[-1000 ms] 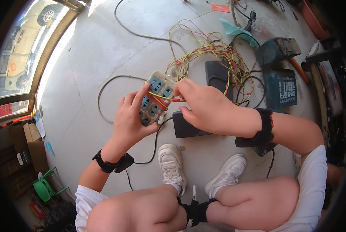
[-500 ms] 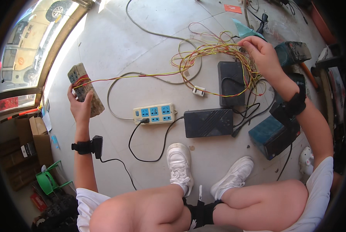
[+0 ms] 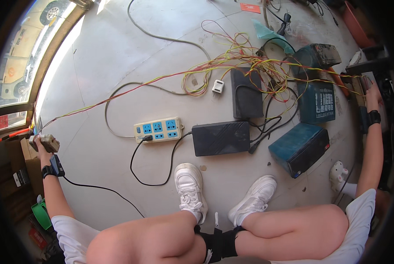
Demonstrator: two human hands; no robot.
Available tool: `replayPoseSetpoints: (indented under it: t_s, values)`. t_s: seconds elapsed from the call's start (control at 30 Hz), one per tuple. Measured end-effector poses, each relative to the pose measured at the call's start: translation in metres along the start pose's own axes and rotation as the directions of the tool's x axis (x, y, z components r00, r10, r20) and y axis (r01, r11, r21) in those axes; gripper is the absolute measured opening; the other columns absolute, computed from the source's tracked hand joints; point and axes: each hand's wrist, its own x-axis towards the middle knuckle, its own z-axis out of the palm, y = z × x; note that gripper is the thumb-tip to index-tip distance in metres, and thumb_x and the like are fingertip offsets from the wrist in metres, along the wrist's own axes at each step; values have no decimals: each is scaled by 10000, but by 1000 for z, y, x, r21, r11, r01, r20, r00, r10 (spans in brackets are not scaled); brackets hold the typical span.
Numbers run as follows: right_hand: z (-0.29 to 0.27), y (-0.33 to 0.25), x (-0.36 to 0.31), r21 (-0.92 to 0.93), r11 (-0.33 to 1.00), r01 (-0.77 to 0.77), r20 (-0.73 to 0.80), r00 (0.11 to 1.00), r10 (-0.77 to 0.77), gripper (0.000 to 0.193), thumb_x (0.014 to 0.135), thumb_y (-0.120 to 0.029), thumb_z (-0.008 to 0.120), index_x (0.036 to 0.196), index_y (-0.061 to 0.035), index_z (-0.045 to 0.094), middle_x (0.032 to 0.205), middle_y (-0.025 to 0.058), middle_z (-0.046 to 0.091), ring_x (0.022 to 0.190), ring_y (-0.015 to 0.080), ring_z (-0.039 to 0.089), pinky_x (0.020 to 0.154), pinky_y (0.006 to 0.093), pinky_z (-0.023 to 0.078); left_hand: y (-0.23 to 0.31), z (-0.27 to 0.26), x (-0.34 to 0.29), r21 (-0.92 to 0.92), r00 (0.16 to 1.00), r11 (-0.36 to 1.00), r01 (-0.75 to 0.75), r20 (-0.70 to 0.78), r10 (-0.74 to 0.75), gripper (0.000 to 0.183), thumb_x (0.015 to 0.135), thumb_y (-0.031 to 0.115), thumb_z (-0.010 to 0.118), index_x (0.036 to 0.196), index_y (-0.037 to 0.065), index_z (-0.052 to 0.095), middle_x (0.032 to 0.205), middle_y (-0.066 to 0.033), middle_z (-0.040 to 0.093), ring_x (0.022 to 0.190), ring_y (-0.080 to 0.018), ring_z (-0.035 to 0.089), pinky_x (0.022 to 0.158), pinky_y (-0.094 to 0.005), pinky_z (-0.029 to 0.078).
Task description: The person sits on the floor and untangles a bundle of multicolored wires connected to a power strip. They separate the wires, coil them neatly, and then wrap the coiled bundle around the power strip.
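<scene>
Far out at the left, my left hand (image 3: 39,145) is closed round a worn, dirty power strip (image 3: 50,141). A twisted red-and-yellow wire (image 3: 155,80) runs from that strip across the floor to a loose tangle. At the far right, my right hand (image 3: 373,97) is closed on strands of the same wire, its fingertips partly hidden against the dark clutter. Both arms are spread wide, and the wire stretches between them. A white plug (image 3: 218,87) lies beside the tangle.
A cream power strip with blue sockets (image 3: 161,129) lies before my feet, a black plug in it. Two black power adapters (image 3: 221,138) and several teal batteries (image 3: 299,149) stand to its right. Grey cable (image 3: 110,110) curves over the floor. Cardboard boxes (image 3: 29,158) edge the left.
My left hand has swung out left and nearer with the worn strip. My right hand has moved right and down, drawing wire out of the coil, which has spread out. The view has shifted slightly.
</scene>
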Motion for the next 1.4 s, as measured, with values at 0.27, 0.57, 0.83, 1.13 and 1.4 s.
replayPoseSetpoints:
  t_s: [0.27,0.57,0.83,1.13,1.4]
  values:
    - [-107,-24,-75,-657,741,-136,-326,938,-117,485,879,-283,680,1318,-96,598,1313,140,402,1093,366,421,910,421,384,14,-24,19,27,983,984,-176,-41,177,741,806,369,697,1417,94,380,1225,-134,595,1133,-227,605,891,-424,539]
    - [120,-53,-219,-284,431,856,599,510,-618,309,901,-188,646,1197,-100,640,1374,126,528,1304,284,473,1054,396,395,-23,118,-206,119,622,737,-665,635,459,717,876,267,636,1483,84,300,1237,-178,582,1139,-223,611,907,-410,546]
    - [178,-92,-538,478,662,578,878,-297,-375,750,853,-427,728,1396,-13,419,1498,217,377,1401,360,358,1178,428,258,-67,170,-435,-175,15,451,-875,922,387,942,635,185,779,1474,115,356,1298,-74,558,1106,-181,583,827,-327,506]
    - [166,-49,-579,526,793,306,589,-804,-81,260,918,-310,630,893,-52,644,792,104,679,794,319,657,825,464,463,-51,167,-446,-219,-89,723,-655,973,213,960,606,200,797,1463,85,381,1356,-83,543,1149,-196,569,917,-350,467]
    - [208,-60,-565,727,260,635,681,-713,-163,253,805,-271,675,683,-58,615,635,97,635,653,301,645,696,383,479,-52,155,-483,-582,-654,304,-754,711,-258,958,556,197,813,1448,205,465,1293,-98,556,980,-279,545,858,-406,458]
